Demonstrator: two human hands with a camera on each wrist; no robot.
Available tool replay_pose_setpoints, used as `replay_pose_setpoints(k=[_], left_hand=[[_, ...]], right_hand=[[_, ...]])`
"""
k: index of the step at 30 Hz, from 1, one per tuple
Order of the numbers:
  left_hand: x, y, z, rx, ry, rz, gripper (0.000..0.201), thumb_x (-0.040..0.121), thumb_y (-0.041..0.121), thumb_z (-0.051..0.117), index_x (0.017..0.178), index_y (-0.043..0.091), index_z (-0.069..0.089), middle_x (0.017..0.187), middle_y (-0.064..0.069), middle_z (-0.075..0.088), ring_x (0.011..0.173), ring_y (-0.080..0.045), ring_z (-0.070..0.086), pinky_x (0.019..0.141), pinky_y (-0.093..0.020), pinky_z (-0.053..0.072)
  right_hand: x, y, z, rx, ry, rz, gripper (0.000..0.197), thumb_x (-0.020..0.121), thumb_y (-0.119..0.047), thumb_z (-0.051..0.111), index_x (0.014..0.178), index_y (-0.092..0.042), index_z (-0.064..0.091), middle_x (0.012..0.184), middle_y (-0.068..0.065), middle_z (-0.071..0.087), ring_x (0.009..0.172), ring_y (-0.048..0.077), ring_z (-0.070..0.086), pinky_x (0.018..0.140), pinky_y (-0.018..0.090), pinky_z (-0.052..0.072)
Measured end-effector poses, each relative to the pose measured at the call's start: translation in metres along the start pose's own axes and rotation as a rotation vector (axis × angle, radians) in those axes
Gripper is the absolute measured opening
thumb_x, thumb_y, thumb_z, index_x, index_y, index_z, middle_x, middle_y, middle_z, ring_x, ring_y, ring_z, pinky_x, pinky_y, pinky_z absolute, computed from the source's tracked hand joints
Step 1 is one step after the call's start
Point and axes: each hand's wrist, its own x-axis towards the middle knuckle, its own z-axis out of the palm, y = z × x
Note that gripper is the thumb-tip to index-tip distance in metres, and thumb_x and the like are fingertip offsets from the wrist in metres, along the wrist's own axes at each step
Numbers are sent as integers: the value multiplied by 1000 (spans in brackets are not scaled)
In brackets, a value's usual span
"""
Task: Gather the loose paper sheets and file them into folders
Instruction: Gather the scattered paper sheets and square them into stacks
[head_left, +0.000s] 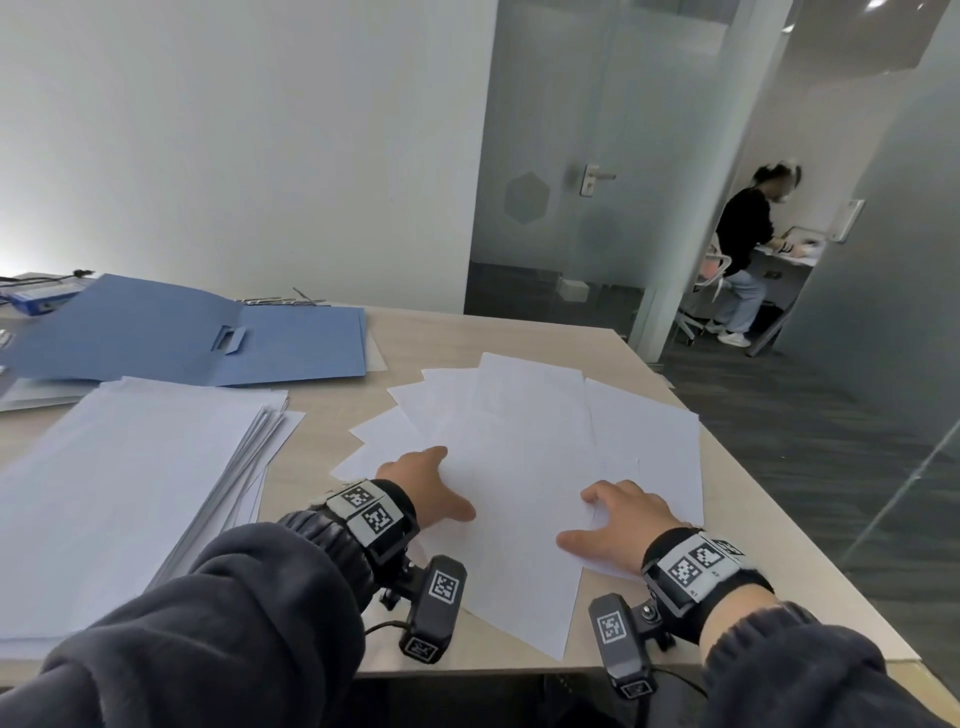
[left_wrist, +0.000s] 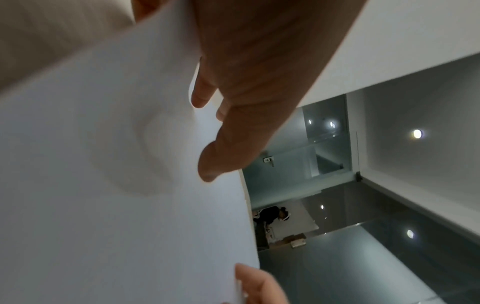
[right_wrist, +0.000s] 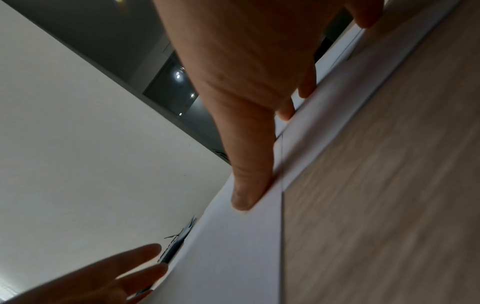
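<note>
Room: office with a white wall, a frosted glass door (head_left: 561, 208) and grey carpet; a person in a black top (head_left: 743, 244) works at a desk beyond the glass.
Counter: pale wood counter (head_left: 332, 405), seen from the head view at its near right corner.
Loose sheets: white paper sheets (head_left: 524, 436) lie fanned and overlapping on the counter's right part, some reaching close to the right edge.
Left hand: left hand (head_left: 423, 488) lies on the left side of the fan, thumb spread over the top sheet; the fingers (left_wrist: 207, 164) lie fairly straight against the paper, holding nothing.
Right hand: right hand (head_left: 621, 525) presses on the right side of the fan, fingers (right_wrist: 246, 189) spread and fairly straight, tips on the paper.
Stack: a thick stack of paper (head_left: 130, 483) sits to the left, apart from the fan.
Folder: an open blue folder (head_left: 197, 338) lies behind the stack, toward the wall.
Far edge: metal clips (head_left: 291, 300) lie behind the folder.
</note>
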Motion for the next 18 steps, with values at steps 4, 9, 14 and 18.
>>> replay_pose_setpoints(k=[4,9,14,18], left_hand=[[5,4,-12,-294,36,-44,84,81,37,78,151,23,36,151,-3,43,133,-25,46,93,-30,45],[11,-1,-18,-670,54,-118,55,83,28,76,134,21,55,135,-6,56,112,-26,54,57,-27,59],[22,-10,-19,-1049,203,-173,24,90,10,65,114,11,66,127,-8,60,108,-27,58,83,-30,47],[15,-15,-18,-1183,157,-275,26,95,5,55,120,0,59,119,-13,60,76,-18,58,55,-26,44]], right_hand=[[0,1,0,-1,11,-2,81,64,-75,55,137,-44,41,144,-13,38,136,18,36,108,49,37],[0,1,1,-17,21,4,80,65,-77,56,137,-46,40,144,-15,38,137,18,35,107,53,36],[1,3,2,-29,14,3,82,65,-78,55,138,-47,39,145,-15,37,137,19,35,106,53,36],[4,5,3,-25,5,-2,83,64,-80,55,138,-46,39,146,-14,37,137,19,35,107,54,36]])
